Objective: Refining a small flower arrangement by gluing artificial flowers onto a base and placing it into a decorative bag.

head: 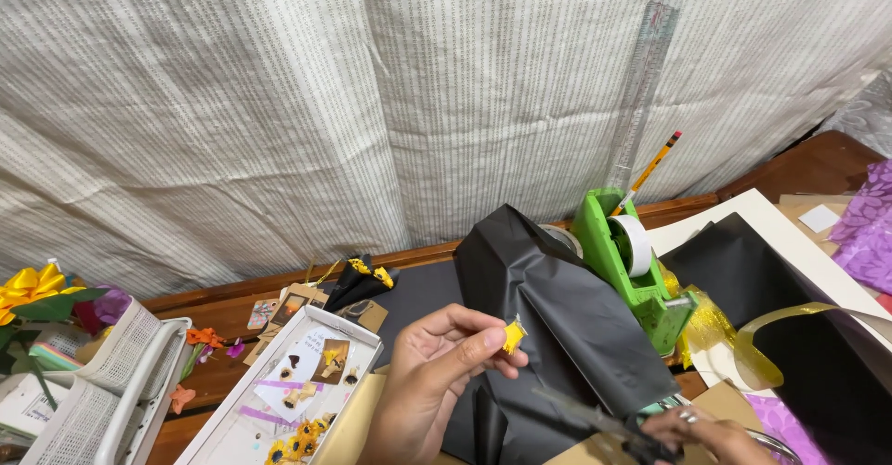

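The left hand pinches a small yellow scrap between thumb and fingertips, held up in front of a crumpled black sheet that stands over the table. What the scrap is exactly is too small to tell. The right hand, cut off by the bottom edge, is closed around dark scissors; the blades are blurred, so whether they are parted is unclear. A ring shows on one finger.

Just behind the sheet sits a green tape dispenser, its lower part hidden by the black paper. A pencil and a clear ruler rise behind it against the pale curtain. Gold ribbon curls to the right over more black paper and a white board. Purple wrap is cut off at the right edge.

Left of the hand, a white tray holds small cards with tiny ornaments and little sunflowers; its near end runs out of view. Farther left, white mesh baskets are partly out of frame, with a yellow bow above them.
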